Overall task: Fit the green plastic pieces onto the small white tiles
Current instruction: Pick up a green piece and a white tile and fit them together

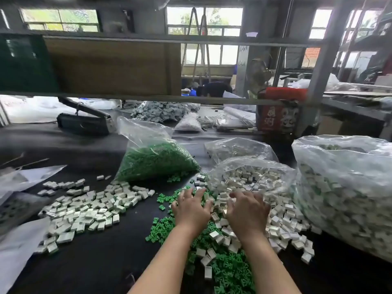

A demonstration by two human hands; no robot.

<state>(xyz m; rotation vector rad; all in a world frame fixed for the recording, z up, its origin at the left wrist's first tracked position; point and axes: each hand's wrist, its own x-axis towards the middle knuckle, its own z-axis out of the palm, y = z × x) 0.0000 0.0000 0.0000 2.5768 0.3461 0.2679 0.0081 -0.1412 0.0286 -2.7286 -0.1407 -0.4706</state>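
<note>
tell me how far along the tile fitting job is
Done: a spread of white tiles showing green edges lies to the left, seemingly fitted. In hand: left hand and right hand rest fingers-down on mixed loose tiles and green pieces. Left: plenty, judging by the bag of green pieces and the bag of white tiles.

Two bare forearms come in from the near edge, ending in the left hand and right hand. No sleeves visible on either arm; bare from the frame edge to the fingertips. No gloves, rings, watch or bands on wrists or fingers. Nails on left hand look short and unpainted; right-hand nails too blurred to tell. Rest of the person is out of view.
</note>
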